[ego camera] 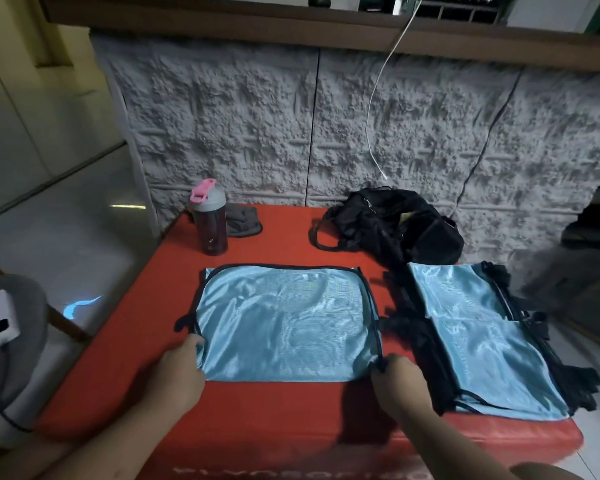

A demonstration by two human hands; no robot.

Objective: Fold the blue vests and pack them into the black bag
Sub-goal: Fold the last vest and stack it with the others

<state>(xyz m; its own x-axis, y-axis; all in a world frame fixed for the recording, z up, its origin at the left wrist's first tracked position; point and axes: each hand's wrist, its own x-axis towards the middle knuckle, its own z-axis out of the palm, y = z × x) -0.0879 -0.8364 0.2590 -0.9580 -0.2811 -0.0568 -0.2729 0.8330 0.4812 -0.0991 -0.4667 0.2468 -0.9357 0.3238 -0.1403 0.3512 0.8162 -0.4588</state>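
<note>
A shiny blue vest (284, 323) with black trim lies flat and folded in the middle of the red table (278, 407). My left hand (177, 372) grips its near left corner. My right hand (399, 379) pinches the black trim at its near right corner. To the right, more blue vests (478, 337) lie folded in a pile with black straps around them. The black bag (395, 223) sits slumped at the back right of the table, against the wall.
A dark bottle (210, 216) with a grey lid and pink clip stands at the table's back left, a grey cloth (243, 221) behind it. A white cable (378, 109) hangs down the textured wall. A grey chair (11, 344) with a white box stands at the left.
</note>
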